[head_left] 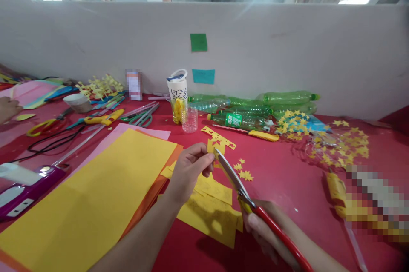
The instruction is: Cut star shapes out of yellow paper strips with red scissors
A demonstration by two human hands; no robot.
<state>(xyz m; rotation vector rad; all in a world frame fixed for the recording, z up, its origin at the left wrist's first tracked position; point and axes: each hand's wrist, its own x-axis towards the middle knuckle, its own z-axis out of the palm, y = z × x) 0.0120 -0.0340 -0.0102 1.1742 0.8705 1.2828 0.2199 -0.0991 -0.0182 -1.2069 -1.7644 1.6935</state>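
My left hand (193, 166) pinches a small yellow paper piece (211, 146) near the middle of the table. In my right hand (266, 225) is a pair of scissors (231, 175) with a red handle, its blade tips at the paper's right edge. Whether the blades touch the paper I cannot tell. Just beyond lies a yellow paper strip (211, 135) with star-shaped holes. A few small yellow paper stars (245, 175) rest right of the blades. Under my hands are several yellow paper scraps (207, 216).
Stacked large yellow sheets (96, 195) cover the left. Green plastic bottles (249, 121) lie along the partition, near a yellow box cutter (263, 136). Star clusters (343, 144) and a yellow glue gun (337, 191) are right. A purple device (28, 191) and another person's hand (8, 109) are left.
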